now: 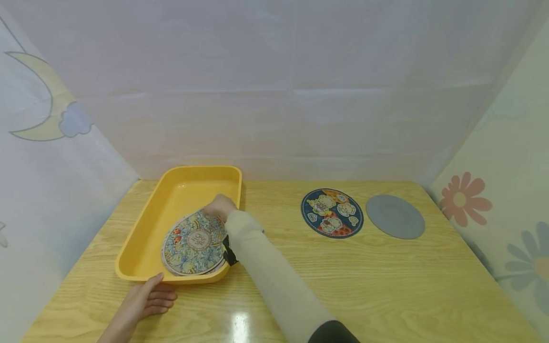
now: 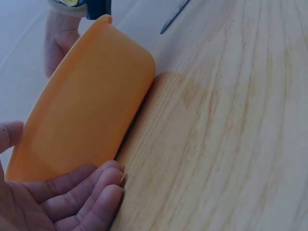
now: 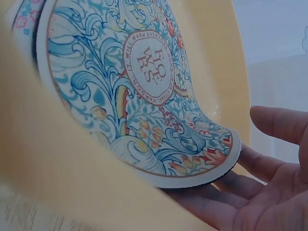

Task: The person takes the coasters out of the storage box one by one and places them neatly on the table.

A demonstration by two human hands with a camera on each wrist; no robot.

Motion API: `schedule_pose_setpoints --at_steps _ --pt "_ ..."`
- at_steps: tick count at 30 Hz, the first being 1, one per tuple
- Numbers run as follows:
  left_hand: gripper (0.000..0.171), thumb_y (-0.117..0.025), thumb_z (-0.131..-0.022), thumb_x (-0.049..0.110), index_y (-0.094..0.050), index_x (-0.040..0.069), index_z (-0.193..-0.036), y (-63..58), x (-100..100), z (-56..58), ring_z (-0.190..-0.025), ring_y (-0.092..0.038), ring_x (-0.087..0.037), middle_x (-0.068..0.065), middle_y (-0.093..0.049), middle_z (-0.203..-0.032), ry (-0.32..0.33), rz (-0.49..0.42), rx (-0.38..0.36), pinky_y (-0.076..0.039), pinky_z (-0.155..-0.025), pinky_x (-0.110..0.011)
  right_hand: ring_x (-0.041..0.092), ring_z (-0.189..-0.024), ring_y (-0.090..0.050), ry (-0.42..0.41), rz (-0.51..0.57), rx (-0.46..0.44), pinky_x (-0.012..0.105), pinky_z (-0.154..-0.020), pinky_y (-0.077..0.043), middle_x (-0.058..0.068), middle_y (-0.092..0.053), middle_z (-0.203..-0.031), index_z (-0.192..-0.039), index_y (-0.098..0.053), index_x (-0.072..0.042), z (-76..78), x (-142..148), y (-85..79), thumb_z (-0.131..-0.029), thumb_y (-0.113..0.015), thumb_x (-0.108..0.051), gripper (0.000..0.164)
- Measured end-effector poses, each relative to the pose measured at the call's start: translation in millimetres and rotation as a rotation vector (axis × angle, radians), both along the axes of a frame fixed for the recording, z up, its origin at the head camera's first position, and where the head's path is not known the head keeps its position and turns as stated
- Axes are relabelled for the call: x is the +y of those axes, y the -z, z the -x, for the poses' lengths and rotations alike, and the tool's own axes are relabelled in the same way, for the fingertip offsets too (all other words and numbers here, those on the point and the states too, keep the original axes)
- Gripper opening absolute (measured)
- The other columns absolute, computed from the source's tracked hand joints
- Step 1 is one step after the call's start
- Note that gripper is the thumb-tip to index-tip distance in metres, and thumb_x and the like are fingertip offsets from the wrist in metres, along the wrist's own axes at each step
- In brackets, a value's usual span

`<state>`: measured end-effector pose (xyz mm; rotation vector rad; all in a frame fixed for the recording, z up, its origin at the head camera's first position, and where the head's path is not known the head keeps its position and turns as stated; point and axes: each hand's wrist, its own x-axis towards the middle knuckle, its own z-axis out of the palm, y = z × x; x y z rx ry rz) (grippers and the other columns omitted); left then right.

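A deep yellow tray (image 1: 147,224) stands on the left of the table, holding a few stacked round mats. On top lies a floral round mat (image 1: 188,252) with a lettered centre. My right hand (image 1: 220,207) reaches into the tray at this mat's far edge. In the right wrist view its fingers (image 3: 216,202) lie under the edge, which bends upward, while the thumb (image 3: 276,122) stays apart from it. My left hand (image 1: 143,302) holds the tray's near side. Its thumb is at the rim, and the fingers (image 2: 91,192) rest against the outer wall.
Farther right on the wooden table (image 1: 343,281) lie a dark blue patterned round mat (image 1: 332,213) and a plain grey round mat (image 1: 394,216), side by side. Hanging sheets (image 1: 279,119) close off the back and both sides.
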<state>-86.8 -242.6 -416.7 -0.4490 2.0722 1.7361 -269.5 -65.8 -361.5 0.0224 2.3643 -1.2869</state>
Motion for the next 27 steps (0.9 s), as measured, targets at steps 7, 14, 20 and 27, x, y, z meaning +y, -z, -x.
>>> schedule_pose_setpoints --at_steps 7,14,20,27 --pt "0.067 -0.034 -0.097 0.046 -0.055 -0.017 -0.109 -1.1 -0.5 0.0 -0.077 -0.065 -0.022 -0.010 -0.067 -0.086 0.001 -0.002 -0.009 -0.054 -0.070 -0.034 0.018 -0.051 -0.032 -0.054 -0.027 0.015 0.031 -0.047 -0.032 0.003 -0.047 -0.068 -0.056 -0.042 -0.011 -2.0 3.6 -2.1 -0.082 -0.066 -0.012 0.035" --pt "0.066 -0.033 -0.097 0.045 -0.055 -0.016 -0.108 -1.3 0.1 -0.1 -0.077 -0.065 -0.022 -0.010 -0.067 -0.085 -0.007 0.000 -0.009 -0.054 -0.070 -0.034 0.018 -0.063 -0.045 -0.063 -0.072 0.032 0.033 -0.057 -0.045 0.003 -0.051 -0.073 -0.075 -0.059 -0.004 -1.7 5.5 -1.1 -0.081 -0.067 -0.015 0.015" --pt "0.066 -0.034 -0.097 0.046 -0.055 -0.016 -0.107 -0.8 0.4 0.4 -0.076 -0.065 -0.022 -0.011 -0.067 -0.085 -0.011 0.002 -0.011 -0.054 -0.069 -0.034 0.019 -0.069 -0.050 -0.071 -0.100 0.027 0.035 -0.058 -0.048 0.006 -0.059 -0.094 -0.082 -0.063 -0.004 1.8 4.9 3.4 -0.082 -0.067 -0.016 0.012" --pt "0.065 -0.034 -0.097 0.044 -0.054 -0.017 -0.107 -0.8 1.9 0.5 -0.075 -0.065 -0.021 -0.011 -0.067 -0.085 -0.029 0.005 -0.004 -0.054 -0.067 -0.033 0.019 -0.065 -0.051 -0.124 -0.118 -0.043 0.032 -0.056 -0.048 0.003 -0.051 -0.078 -0.077 -0.061 -0.005 1.2 4.5 4.2 -0.085 -0.064 -0.015 0.013"
